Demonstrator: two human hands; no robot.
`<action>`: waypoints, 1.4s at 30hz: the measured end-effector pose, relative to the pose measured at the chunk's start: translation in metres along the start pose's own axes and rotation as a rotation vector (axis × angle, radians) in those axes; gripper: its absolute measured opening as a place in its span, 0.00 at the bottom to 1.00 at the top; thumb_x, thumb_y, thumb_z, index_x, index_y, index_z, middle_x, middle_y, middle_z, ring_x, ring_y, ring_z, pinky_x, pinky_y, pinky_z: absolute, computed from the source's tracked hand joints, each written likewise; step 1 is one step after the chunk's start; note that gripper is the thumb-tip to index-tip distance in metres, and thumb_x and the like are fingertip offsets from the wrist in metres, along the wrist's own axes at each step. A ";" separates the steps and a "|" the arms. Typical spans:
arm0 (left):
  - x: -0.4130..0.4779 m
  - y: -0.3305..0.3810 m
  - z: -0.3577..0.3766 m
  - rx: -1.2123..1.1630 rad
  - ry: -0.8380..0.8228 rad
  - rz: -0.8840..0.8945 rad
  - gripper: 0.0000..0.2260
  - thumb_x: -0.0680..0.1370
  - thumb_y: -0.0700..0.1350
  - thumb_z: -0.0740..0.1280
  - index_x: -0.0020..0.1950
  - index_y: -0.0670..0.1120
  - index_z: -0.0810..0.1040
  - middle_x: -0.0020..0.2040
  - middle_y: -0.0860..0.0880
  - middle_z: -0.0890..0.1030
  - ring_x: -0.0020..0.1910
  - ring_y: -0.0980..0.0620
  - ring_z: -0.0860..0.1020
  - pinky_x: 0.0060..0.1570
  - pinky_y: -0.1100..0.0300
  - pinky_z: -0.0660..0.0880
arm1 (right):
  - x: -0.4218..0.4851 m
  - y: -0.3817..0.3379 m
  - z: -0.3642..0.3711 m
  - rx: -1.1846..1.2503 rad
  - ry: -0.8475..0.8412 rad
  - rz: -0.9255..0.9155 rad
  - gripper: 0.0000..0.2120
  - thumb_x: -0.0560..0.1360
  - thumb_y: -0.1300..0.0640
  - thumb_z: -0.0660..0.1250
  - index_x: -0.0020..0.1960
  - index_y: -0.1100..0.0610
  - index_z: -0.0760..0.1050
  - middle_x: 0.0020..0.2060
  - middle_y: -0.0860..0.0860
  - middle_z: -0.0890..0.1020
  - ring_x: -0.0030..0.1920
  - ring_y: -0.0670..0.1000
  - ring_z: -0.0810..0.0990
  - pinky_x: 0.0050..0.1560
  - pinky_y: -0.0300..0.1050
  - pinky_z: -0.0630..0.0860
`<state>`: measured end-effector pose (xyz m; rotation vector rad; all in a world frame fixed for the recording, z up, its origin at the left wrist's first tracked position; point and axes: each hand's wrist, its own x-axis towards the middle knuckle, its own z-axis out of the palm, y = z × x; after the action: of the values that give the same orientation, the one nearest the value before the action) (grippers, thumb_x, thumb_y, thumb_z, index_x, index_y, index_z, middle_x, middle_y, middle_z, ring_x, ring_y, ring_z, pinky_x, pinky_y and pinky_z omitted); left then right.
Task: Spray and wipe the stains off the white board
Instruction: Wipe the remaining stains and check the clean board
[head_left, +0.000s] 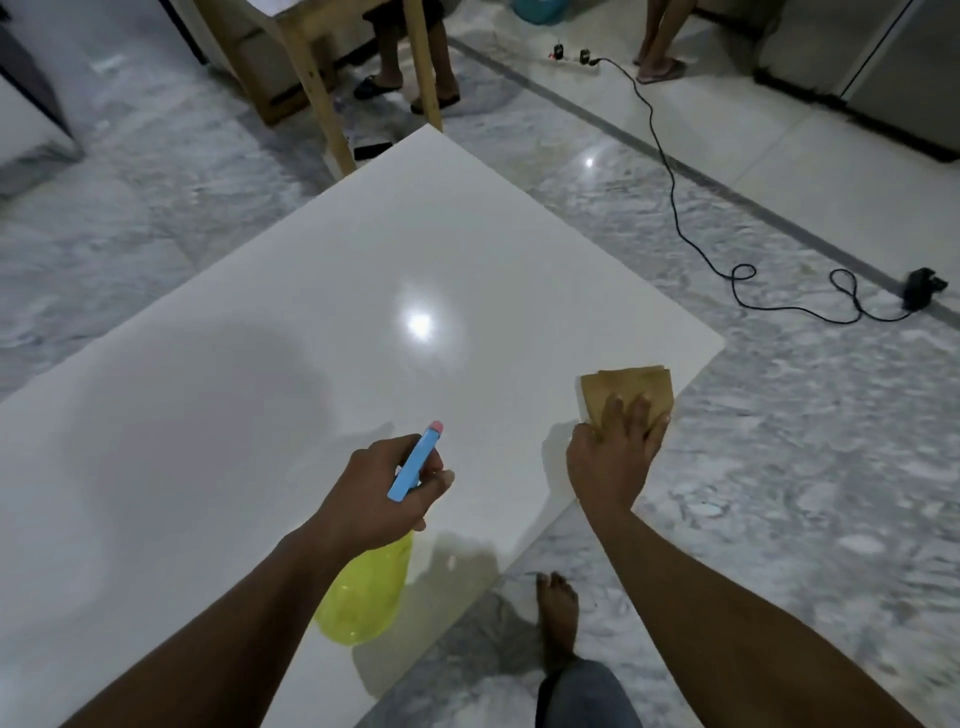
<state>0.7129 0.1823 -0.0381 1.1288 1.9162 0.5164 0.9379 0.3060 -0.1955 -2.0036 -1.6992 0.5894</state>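
Head cam: the spray bottle (371, 587) hangs over the near part of the white board (363, 249). Its long axis runs from the yellow body by the person up to the blue head, with the pink nozzle aimed away and slightly right. The left hand (379, 488) is wrapped around its neck. The right hand (613, 457) has flat, spread fingers pressing a brown cloth (628, 387) down near the board's right edge. The board's glossy, with a glare spot mid-surface.
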 end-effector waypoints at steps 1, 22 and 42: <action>-0.011 -0.011 -0.006 0.002 0.009 0.004 0.08 0.80 0.49 0.75 0.47 0.46 0.81 0.45 0.46 0.83 0.32 0.46 0.87 0.35 0.65 0.81 | -0.015 -0.005 0.000 0.004 0.007 0.017 0.23 0.76 0.52 0.58 0.67 0.61 0.76 0.72 0.63 0.70 0.75 0.66 0.61 0.77 0.49 0.45; -0.173 -0.198 -0.060 -0.023 -0.020 0.010 0.07 0.80 0.47 0.75 0.44 0.48 0.81 0.46 0.46 0.84 0.33 0.43 0.86 0.35 0.67 0.79 | -0.103 -0.046 0.040 0.246 0.078 0.614 0.32 0.83 0.42 0.50 0.81 0.52 0.43 0.68 0.64 0.71 0.65 0.63 0.74 0.65 0.56 0.67; -0.319 -0.346 -0.139 -0.010 -0.075 0.185 0.06 0.79 0.48 0.75 0.46 0.49 0.81 0.47 0.46 0.84 0.35 0.43 0.87 0.32 0.69 0.78 | -0.427 -0.110 0.119 0.610 0.070 0.631 0.28 0.82 0.40 0.53 0.79 0.46 0.52 0.67 0.60 0.76 0.64 0.64 0.75 0.66 0.60 0.70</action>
<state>0.5007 -0.2598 -0.0531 1.3087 1.7526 0.5746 0.7153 -0.0928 -0.2124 -2.0148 -0.6780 1.0727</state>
